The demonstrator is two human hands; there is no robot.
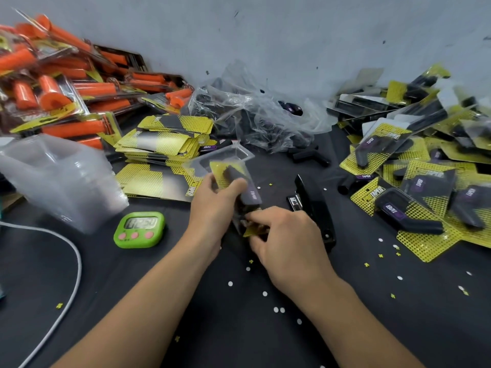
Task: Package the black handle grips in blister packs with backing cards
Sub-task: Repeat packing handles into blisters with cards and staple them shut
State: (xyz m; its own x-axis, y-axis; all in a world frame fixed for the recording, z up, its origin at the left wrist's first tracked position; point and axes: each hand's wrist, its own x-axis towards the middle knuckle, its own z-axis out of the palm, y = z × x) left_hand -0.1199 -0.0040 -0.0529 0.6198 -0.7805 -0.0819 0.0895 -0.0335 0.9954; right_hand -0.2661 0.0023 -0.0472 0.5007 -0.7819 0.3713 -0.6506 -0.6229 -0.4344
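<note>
Fingertips [256,216] of my right hand [288,243] pinch the low edge of a yellow dotted backing card [255,231]; my left hand [212,208] clamps the clear plastic blister pack [225,158].
One black rubber handle grip [248,192] sits inside, I think not yet stapled; the black stapler [314,211] lies just beside. To the right is a heap of finished packs [414,197]; beyond lie stacked yellow-and-black cards [164,144] and a clear bag of loose grips [252,115], so plenty is left. All this is on a dark tabletop [186,314] against a scuffed grey wall [265,35].

From where we work, we find bare black tabletop [239,335] open toward six o'clock. A black metal stapler [314,208] lies near at three, a green plastic digital timer [139,229] at nine, stacked yellow-and-black backing cards [159,147] at eleven, a crumpled clear plastic bag [255,112] at twelve.
</note>
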